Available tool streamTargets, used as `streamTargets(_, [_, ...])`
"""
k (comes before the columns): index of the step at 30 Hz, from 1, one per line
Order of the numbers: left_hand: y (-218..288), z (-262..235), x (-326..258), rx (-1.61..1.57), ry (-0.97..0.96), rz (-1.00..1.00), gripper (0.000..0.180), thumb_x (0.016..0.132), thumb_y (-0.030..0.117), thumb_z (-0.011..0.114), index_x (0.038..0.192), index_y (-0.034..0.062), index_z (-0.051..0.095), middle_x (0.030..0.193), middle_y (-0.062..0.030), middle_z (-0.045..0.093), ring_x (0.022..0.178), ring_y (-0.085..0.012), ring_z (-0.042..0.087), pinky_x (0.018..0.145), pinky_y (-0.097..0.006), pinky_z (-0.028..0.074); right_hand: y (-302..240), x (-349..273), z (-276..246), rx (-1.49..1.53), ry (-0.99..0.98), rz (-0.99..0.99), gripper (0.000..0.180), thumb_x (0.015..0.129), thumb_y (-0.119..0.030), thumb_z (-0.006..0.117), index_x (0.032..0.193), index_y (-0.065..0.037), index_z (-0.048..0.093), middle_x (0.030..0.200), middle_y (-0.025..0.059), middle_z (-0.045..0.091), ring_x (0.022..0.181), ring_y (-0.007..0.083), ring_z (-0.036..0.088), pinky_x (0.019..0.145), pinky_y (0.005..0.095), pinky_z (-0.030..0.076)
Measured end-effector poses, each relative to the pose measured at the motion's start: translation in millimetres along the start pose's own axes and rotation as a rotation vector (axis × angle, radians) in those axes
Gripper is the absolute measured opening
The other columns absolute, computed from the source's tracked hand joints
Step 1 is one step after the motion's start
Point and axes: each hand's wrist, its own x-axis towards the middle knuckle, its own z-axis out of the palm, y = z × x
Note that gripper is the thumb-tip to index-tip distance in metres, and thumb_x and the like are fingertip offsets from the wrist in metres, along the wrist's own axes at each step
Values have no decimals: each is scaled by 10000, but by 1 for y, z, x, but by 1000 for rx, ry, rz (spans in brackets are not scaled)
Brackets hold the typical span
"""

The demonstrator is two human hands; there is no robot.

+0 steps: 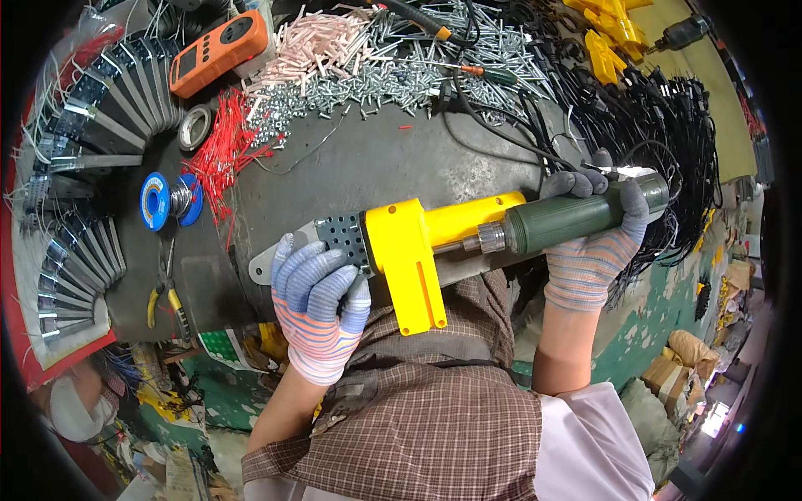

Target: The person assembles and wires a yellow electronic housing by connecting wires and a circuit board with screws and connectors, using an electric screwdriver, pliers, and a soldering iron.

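A yellow plastic tool housing [398, 250] lies across the front of the dark work surface, its handle pointing right. From its left end sticks a perforated metal guard [341, 238] with a flat grey plate [264, 265] beyond it. My gloved left hand [322, 288] is closed on the guard's near edge, fingers curled. In my gloved right hand [597, 221] is a green electric screwdriver [555, 224], lying almost level. Its bit [449, 247] points left and reaches the housing's near side. Whether a screw sits at the tip is hidden.
Screws [359, 75] in a large heap line the back, beside red wires [224, 146] and black power cords [660, 150]. At left are a solder spool [171, 200], pliers [170, 296], an orange meter [219, 54] and rows of metal plates [125, 96]. Yellow housings [614, 33] lie far right.
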Motion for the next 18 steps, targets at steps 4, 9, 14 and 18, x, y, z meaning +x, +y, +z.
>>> streamTargets(4, [-2, 6, -5, -12, 56, -12, 194, 741, 32, 668, 900, 84, 570, 1001, -89, 593, 1014, -320, 572, 1009, -538, 394, 1, -2, 1, -33, 3, -23, 422, 763, -153, 692, 1100, 47, 534, 725, 47, 517, 681, 185, 517, 781, 389, 477])
streamTargets(9, [-2, 8, -4, -13, 75, -5, 195, 753, 44, 664, 913, 86, 563, 1004, -93, 592, 1009, -327, 571, 1001, -540, 398, 0, -3, -1, -16, 0, -18, 425, 762, -150, 689, 1103, 49, 531, 730, 53, 515, 684, 188, 519, 782, 394, 478])
streamTargets(14, [-3, 8, -6, -9, 55, 24, 177, 770, 59, 670, 910, 92, 566, 985, -84, 598, 994, -311, 576, 1003, -547, 391, 0, -3, -1, -23, -2, -21, 446, 752, -139, 689, 1116, 56, 523, 736, 58, 515, 683, 189, 516, 776, 397, 478])
streamTargets(18, [-3, 8, -6, 3, 51, 7, 154, 790, 96, 669, 908, 96, 570, 979, -79, 601, 990, -305, 578, 1009, -552, 382, -1, -3, -2, 0, 4, -22, 419, 739, -128, 688, 1082, 46, 522, 713, 46, 503, 672, 181, 505, 767, 383, 476])
